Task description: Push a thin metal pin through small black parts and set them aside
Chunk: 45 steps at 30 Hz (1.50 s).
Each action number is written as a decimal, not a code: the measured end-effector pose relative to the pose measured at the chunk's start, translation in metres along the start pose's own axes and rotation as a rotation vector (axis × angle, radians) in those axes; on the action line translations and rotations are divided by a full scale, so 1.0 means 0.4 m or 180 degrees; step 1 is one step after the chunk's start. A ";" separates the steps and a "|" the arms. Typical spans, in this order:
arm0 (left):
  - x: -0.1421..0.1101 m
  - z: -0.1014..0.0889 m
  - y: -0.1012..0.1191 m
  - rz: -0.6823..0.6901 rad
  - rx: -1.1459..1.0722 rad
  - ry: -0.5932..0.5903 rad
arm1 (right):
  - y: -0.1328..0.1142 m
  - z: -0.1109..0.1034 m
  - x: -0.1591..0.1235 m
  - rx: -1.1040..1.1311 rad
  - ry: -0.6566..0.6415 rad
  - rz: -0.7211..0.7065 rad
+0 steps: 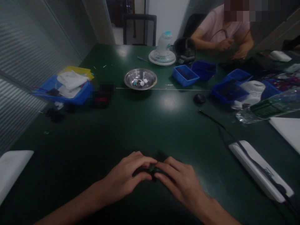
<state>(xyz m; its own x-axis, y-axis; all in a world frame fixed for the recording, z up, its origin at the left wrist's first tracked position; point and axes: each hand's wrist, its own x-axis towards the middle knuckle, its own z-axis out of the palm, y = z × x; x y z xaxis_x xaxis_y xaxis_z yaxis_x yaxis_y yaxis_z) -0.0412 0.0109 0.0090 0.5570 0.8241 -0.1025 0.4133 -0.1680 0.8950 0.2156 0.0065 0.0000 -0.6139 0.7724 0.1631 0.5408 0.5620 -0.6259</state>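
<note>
At the near middle of the table, my left hand (130, 172) and my right hand (179, 176) meet fingertip to fingertip. Between them is a small dark object (152, 169), gripped from both sides by thumbs and fingers. A bit of green shows on it, but most of it is covered and its kind cannot be made out. The fingers of both hands are closed in a pinch around it. Dark green tabletop (150, 131) lies beneath and ahead of my hands.
A steel bowl (127, 82) with small white and teal parts stands ahead. Beyond it is a white fan head (162, 57). Blue bins (186, 82), a mouse (199, 99), a bottle (269, 107) and a power strip (260, 172) are rightward. A blue basket (82, 95) stands left. Another person (222, 34) sits opposite.
</note>
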 end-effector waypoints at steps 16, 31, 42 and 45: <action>-0.009 -0.001 -0.020 0.0066 0.0721 0.0460 | 0.000 -0.047 0.008 0.0716 0.0958 0.0940; 0.029 -0.026 0.014 -0.0083 0.1812 0.0570 | -0.005 -0.046 0.005 0.0700 0.0819 0.0845; -0.073 -0.369 -0.175 -0.1034 0.2892 0.2359 | 0.010 -0.041 -0.002 0.0709 0.0799 0.0889; -0.104 -0.403 -0.221 -0.1044 0.3085 0.2725 | 0.009 -0.043 -0.003 0.0701 0.0795 0.0901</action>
<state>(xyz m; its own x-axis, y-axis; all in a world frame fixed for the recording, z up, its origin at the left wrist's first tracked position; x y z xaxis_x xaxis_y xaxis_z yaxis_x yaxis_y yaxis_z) -0.2171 0.0788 0.0042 -0.1434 0.9178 0.3703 0.9808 0.0819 0.1767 0.2284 0.0127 0.0107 -0.2865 0.9500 0.1243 0.5155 0.2622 -0.8158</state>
